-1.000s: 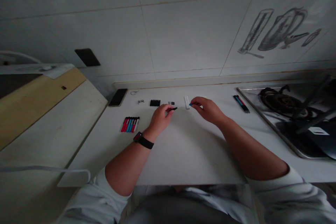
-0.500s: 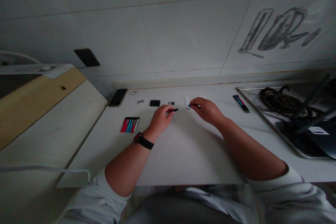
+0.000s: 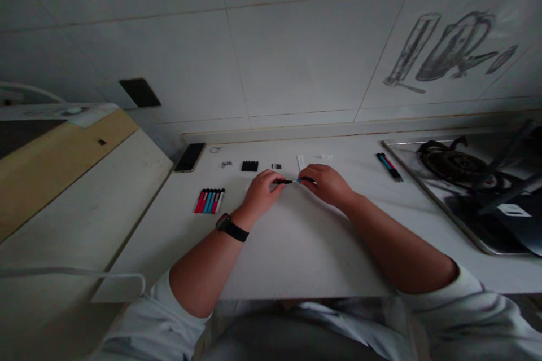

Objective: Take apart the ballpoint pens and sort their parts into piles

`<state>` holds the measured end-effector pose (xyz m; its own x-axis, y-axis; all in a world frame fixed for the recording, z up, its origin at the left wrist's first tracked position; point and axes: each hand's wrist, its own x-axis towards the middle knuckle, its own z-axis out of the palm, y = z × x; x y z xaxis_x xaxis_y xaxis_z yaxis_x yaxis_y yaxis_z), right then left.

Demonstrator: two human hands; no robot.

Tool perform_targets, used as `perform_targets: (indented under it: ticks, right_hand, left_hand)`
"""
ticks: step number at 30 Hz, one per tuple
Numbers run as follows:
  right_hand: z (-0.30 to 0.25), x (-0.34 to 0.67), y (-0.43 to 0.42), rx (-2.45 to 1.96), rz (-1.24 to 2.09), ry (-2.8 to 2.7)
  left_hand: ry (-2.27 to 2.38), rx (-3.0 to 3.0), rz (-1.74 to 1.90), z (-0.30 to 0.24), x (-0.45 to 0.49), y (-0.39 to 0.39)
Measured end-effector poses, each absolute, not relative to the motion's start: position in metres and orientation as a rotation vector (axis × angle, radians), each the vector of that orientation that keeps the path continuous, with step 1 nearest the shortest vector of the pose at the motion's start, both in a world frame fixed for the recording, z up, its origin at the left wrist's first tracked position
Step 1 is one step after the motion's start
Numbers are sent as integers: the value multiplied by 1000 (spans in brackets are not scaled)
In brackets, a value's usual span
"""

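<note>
My left hand pinches a slim black pen part that points to the right. Facing it from the other side, my right hand grips a blue-and-black pen part. A short pale section lies between the two parts, end to end; whether they are joined is too small to tell. Just beyond my right fingers lie thin white sticks, partly covered by the hand. Beyond my left hand are a row of short black pieces and some tiny black-and-grey pieces.
Several red, blue and white pen barrels lie at the left. Behind them are a phone, a ring and small metal bits. Small clear pieces lie at the back. Two pens rest beside the stove.
My right hand has come away from the white sticks, toward me and slightly left, with the blue-and-black part now against the black one. My left hand has barely moved.
</note>
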<state>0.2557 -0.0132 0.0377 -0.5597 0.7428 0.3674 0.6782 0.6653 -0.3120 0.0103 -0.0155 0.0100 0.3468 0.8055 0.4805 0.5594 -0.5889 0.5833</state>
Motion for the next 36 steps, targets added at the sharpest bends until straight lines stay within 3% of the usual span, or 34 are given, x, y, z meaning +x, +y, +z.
perform_targets:
  ticks: [36]
  right_hand:
    - [33, 246, -18, -1039, 134, -2391]
  left_hand:
    - [1158, 2323, 1045, 3, 10, -13]
